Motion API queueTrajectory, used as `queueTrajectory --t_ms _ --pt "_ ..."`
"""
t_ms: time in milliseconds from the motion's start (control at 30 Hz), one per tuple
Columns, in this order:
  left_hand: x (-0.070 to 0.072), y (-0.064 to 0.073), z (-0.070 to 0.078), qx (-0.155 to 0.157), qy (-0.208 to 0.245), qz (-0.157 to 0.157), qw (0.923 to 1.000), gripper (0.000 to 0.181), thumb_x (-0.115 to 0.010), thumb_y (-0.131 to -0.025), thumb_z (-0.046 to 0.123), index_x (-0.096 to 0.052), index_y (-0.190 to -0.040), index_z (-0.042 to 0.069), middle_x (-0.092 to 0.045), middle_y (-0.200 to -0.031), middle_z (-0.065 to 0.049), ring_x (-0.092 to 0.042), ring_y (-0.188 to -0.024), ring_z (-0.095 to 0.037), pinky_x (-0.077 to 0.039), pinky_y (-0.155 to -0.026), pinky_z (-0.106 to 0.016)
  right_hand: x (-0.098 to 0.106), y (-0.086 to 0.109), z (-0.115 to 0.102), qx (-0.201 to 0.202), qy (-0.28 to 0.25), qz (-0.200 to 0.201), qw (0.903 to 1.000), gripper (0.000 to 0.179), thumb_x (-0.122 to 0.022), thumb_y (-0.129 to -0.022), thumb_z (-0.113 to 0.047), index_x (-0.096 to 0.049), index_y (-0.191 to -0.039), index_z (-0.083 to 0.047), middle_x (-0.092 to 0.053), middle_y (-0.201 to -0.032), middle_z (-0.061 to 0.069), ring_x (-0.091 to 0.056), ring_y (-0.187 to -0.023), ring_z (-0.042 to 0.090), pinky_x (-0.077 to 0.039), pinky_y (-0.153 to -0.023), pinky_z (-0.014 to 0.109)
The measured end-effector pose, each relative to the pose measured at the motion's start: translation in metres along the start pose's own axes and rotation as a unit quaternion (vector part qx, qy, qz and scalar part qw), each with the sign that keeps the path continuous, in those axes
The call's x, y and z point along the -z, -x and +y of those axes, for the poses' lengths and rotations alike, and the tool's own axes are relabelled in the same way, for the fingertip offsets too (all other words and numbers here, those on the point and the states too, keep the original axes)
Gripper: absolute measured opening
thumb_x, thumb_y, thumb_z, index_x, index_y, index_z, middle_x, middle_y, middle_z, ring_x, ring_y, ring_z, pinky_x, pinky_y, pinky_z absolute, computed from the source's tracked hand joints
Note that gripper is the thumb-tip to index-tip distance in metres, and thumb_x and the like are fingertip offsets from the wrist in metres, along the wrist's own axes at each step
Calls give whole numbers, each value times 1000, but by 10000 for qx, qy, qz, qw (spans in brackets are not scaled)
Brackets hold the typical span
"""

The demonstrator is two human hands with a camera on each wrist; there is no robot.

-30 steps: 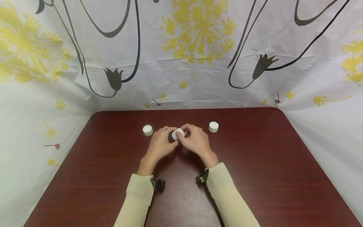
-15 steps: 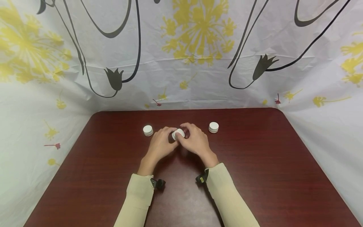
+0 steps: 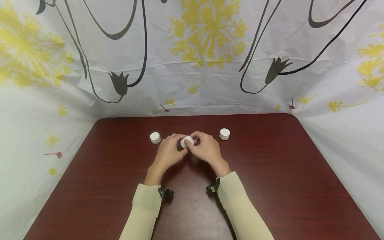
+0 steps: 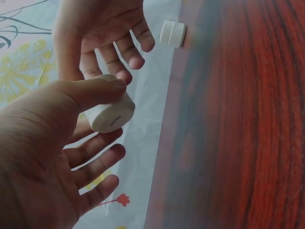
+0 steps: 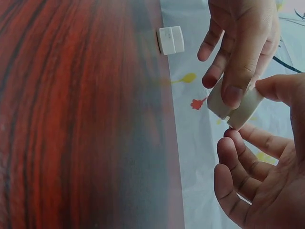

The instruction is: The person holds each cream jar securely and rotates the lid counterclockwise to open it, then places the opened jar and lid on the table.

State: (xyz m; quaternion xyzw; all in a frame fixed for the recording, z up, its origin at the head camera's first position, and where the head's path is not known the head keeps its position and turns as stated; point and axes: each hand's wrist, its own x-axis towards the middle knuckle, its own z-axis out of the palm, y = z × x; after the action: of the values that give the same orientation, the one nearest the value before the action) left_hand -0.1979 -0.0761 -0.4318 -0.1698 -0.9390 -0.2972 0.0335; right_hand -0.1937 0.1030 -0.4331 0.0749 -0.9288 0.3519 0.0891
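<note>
A small white screw-top jar is held between both hands, tilted on its side above the table's far half. My left hand pinches its base, thumb across the side; the end facing the left wrist camera carries small dark print. My right hand pinches the lid between thumb and fingertips. In the right wrist view a narrow notch shows between lid and base. Other fingers of both hands spread loosely away from the jar.
Two similar white jars stand upright on the dark red wooden table: one jar left of the hands, another jar to the right. A white patterned sheet hangs behind the table and along its sides.
Both hands keep their hold on the jar, and the right fingers shift slightly at the lid. The whole head view slides a little left; the standing jars stay put.
</note>
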Motion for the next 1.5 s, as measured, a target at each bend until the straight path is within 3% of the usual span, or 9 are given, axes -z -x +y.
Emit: queueTrajectory --t_ms 400,633,800,967,1500 --pt "-1 -1 -1 -56 -49 27 10000 51 -83 -90 30 -70 -136 12 -72 -132 -10 -67 -124 -33 -49 -110 -54 0 1 0 79 82 -113 9999 32 -71 -94 -45 -75 -116 -23 -69 -91 -4 -64 -82 13 -49 -67 34" --pt "-1 0 0 -12 -57 -2 10000 52 -83 -90 30 -69 -137 13 -71 -134 -10 -66 -126 -33 -48 -111 -54 0 1 0 19 57 -125 9999 42 -69 -95 -50 -72 -127 -22 -71 -96 -3 -67 -87 14 -52 -72 38" --pt "-1 0 0 -51 -55 21 10000 51 -82 -90 29 -69 -137 13 -71 -134 -10 -66 -125 -33 -48 -111 -54 -1 1 2 -159 17 -52 9999 43 -64 -98 -60 -73 -117 -22 -72 -93 -4 -66 -84 14 -51 -71 36" --pt "-2 -1 -1 -70 -55 3 10000 50 -81 -90 28 -70 -136 13 -71 -132 -10 -67 -124 -33 -49 -110 -54 -2 1 3 -172 -42 -30 9998 38 -65 -98 -59 -74 -104 -24 -69 -86 -5 -60 -75 14 -46 -65 32" --pt "-2 -1 -3 -42 -67 9 10000 51 -81 -90 29 -69 -137 12 -72 -133 -10 -67 -124 -33 -48 -110 -54 0 0 1 165 -130 -166 9996 32 -71 -97 -45 -76 -117 -20 -70 -93 -1 -65 -82 13 -50 -68 33"
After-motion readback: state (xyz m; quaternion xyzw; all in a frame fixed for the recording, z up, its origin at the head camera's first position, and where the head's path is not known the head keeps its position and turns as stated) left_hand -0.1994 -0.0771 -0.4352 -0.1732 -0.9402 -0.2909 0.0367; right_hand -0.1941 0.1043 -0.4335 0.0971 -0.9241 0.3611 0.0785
